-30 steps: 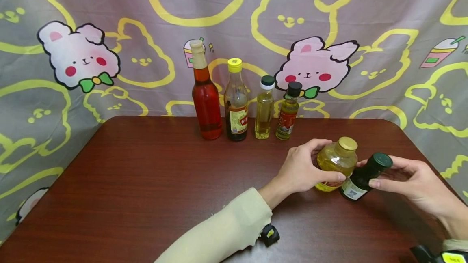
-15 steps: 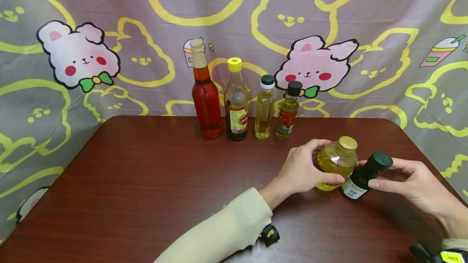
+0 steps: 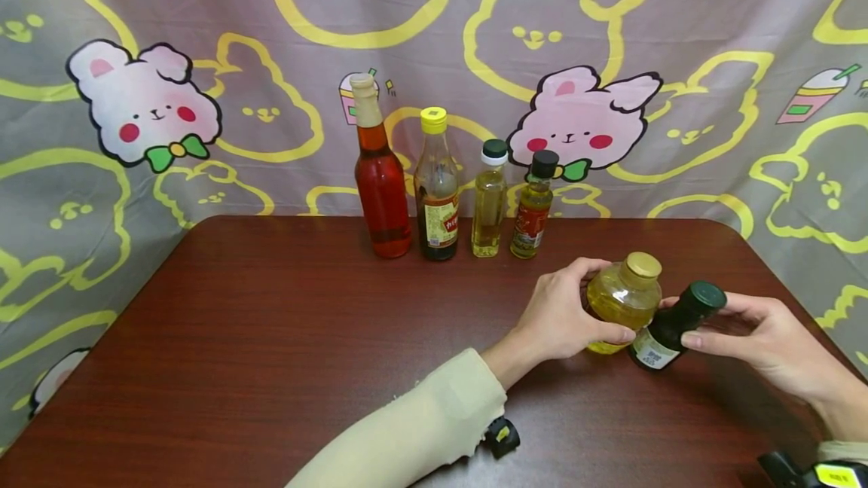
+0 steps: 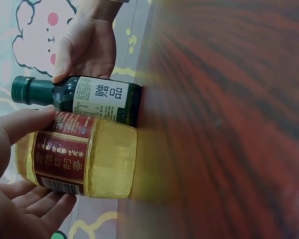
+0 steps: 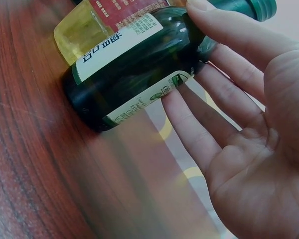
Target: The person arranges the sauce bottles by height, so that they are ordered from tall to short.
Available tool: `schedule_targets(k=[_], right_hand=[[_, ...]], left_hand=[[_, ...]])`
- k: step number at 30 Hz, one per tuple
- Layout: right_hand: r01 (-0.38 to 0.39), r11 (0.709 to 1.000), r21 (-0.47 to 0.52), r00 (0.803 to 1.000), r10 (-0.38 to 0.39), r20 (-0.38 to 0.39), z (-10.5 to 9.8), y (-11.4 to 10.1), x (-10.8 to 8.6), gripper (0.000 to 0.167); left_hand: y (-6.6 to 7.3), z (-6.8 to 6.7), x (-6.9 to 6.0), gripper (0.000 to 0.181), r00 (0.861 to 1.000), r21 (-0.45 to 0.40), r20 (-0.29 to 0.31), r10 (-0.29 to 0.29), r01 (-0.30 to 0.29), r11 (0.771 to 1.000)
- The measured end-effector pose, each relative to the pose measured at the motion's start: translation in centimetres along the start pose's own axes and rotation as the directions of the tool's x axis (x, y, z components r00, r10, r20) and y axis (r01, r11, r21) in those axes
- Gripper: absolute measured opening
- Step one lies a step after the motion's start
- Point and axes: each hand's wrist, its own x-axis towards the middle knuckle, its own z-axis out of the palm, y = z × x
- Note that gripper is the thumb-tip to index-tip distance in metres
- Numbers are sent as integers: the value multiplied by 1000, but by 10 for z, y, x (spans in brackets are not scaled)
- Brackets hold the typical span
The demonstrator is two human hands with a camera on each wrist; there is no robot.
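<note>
At the right of the head view my left hand (image 3: pixel 559 315) holds a squat bottle of yellow oil (image 3: pixel 624 300) with a gold cap, thumb on one side and fingers on the other. Its red label (image 4: pixel 65 154) faces the left wrist camera. Close against it stands a small dark green glass bottle (image 3: pixel 667 333) with a green cap and white label. My right hand (image 3: pixel 780 345) holds that bottle near its neck, the thumb on the near side. In the right wrist view, the right hand's palm (image 5: pixel 254 169) is apart from the glass.
Along the back of the brown table (image 3: pixel 271 352) stand a tall red bottle (image 3: pixel 383 194), a yellow-capped bottle of dark sauce (image 3: pixel 439 209), a slim oil bottle (image 3: pixel 490 202) and a black-capped bottle (image 3: pixel 533 209). A patterned curtain (image 3: pixel 258 6) hangs behind.
Both hands and both held bottles stay in nearly the same place. The whole head view has shifted very slightly.
</note>
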Motion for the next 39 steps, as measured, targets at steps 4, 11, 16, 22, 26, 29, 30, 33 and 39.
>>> schedule_targets(k=[4, 11, 16, 22, 26, 29, 30, 33, 39], right_hand=[[9, 1000, -25, 1000, -9, 0, 0, -2, 1, 50], [24, 1000, 4, 1000, -24, -1, 0, -2, 1, 51], [0, 1000, 26, 1000, 0, 8, 0, -2, 1, 50], [9, 1000, 15, 1000, -9, 20, 2, -4, 3, 50], [-18, 1000, 8, 1000, 18, 9, 5, -10, 4, 47], [-39, 999, 3, 999, 39, -13, 6, -14, 4, 47], [-37, 999, -2, 999, 37, -14, 6, -15, 3, 47], [-30, 1000, 6, 999, 30, -12, 5, -15, 2, 46], [-16, 999, 29, 1000, 15, 11, 5, -14, 1, 46]], left_hand=[[2, 0, 0, 77, 999, 35, -34, -3, 5, 999], [4, 3, 0, 75, 994, 66, -106, 10, -3, 998], [4, 5, 2, 74, 985, 57, -172, 0, 10, 998], [5, 5, 14, 74, 966, 36, -258, -12, 22, 999], [6, 5, 26, 73, 945, 20, -326, -12, 20, 1000], [7, 6, 37, 72, 926, 4, -376, -24, 28, 1000], [7, 6, 40, 73, 920, 3, -392, -29, 33, 999], [8, 8, 51, 74, 897, 1, -438, -57, 63, 998], [3, 12, 65, 73, 858, -7, -502, -112, 125, 992]])
